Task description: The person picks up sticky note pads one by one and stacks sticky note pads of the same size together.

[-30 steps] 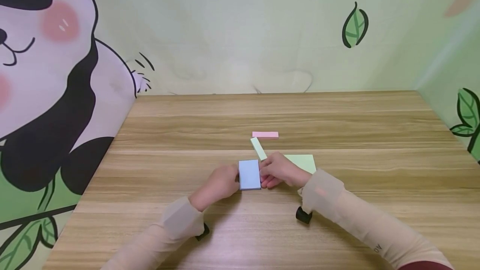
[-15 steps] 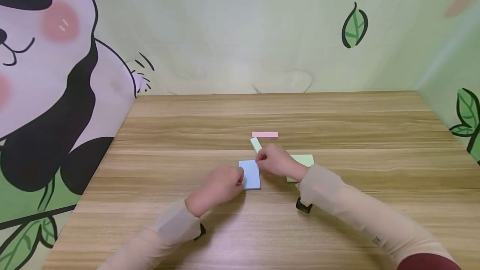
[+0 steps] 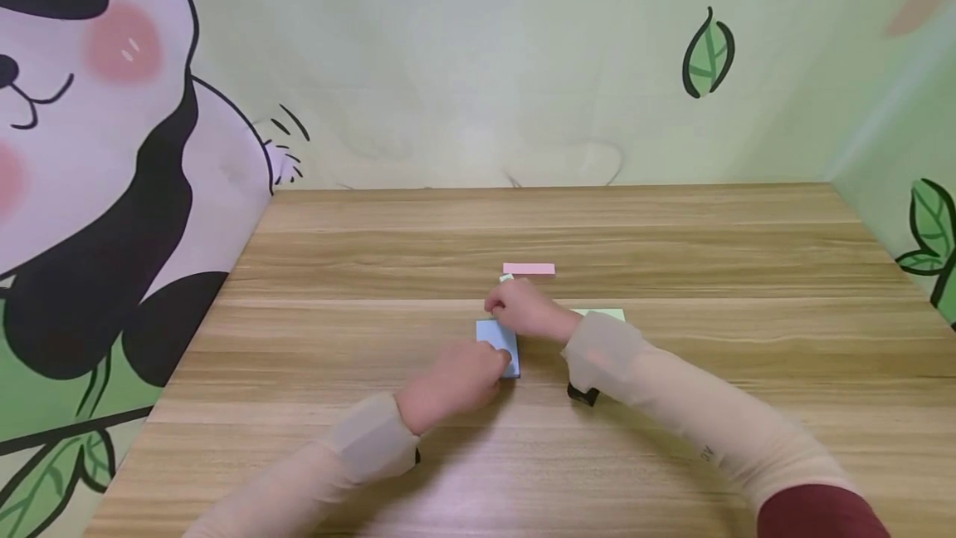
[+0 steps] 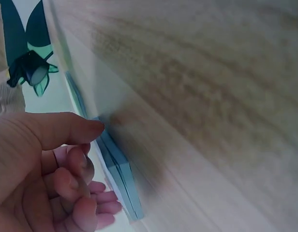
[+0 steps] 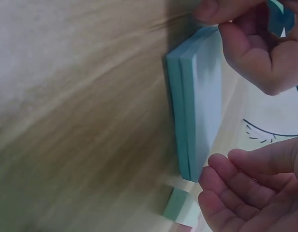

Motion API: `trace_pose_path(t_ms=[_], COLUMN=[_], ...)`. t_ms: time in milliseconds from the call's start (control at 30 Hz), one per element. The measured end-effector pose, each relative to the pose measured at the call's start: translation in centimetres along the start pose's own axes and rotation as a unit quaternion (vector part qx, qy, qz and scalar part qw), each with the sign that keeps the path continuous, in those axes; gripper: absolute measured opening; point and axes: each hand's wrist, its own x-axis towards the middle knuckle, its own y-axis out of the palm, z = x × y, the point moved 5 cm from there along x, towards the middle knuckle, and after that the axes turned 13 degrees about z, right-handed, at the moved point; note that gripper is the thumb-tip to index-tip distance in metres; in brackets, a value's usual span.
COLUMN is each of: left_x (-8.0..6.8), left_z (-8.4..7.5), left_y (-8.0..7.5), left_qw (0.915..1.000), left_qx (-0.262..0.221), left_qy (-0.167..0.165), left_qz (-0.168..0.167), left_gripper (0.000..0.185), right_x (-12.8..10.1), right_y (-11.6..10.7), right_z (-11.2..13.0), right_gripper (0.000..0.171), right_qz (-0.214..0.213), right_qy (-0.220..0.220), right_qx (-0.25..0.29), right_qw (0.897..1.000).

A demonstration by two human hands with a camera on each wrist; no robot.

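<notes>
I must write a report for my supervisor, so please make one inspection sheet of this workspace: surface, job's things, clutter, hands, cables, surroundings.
Surface: wood-grain table, flat.
Job's things: blue pad, seemingly two layers; small green strip beyond its far end, partly hidden from the head view; pink strip farther back; green pad, partly hidden by the right arm.
Clutter: nothing seen besides these.
Left hand: over the blue pad's near part, fingers loosely curled, nothing seen held; contact unclear.
Right hand: at the blue pad's far end, fingers relaxed, nothing seen held.
Cables: nothing seen.
Surroundings: pale green backdrop with a panda and leaves.
</notes>
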Motion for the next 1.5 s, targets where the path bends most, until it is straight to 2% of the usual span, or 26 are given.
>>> trace_pose_path(t_ms=[200, 467, 1200, 1267, 1500], left_x=[0.2, 0.4, 0.5, 0.5, 0.6], left_z=[-0.4, -0.5, -0.6, -0.6, -0.6], left_y=[-0.2, -0.2, -0.2, -0.1, 0.0], left_qw=[0.9982, 0.996, 0.9969, 0.9969, 0.9978], left_qx=[0.044, 0.065, 0.067, 0.07, 0.063], left_qy=[-0.009, -0.013, -0.025, -0.022, -0.013], left_qz=[-0.041, -0.06, -0.031, -0.029, -0.014], left_gripper=[0.011, 0.014, 0.011, 0.01, 0.009], right_x=[0.7, 1.1, 0.9, 0.9, 0.6], right_y=[0.6, 1.0, 0.9, 0.8, -0.3], right_z=[-0.2, -0.1, -0.4, -0.6, -0.8], right_gripper=[0.025, 0.024, 0.023, 0.023, 0.024], right_qz=[0.02, 0.026, 0.02, 0.015, -0.043], right_qy=[-0.007, -0.023, -0.015, -0.009, -0.009], right_qx=[-0.025, -0.034, -0.007, 0.001, -0.009], right_qw=[0.999, 0.999, 1.0, 1.0, 0.999])
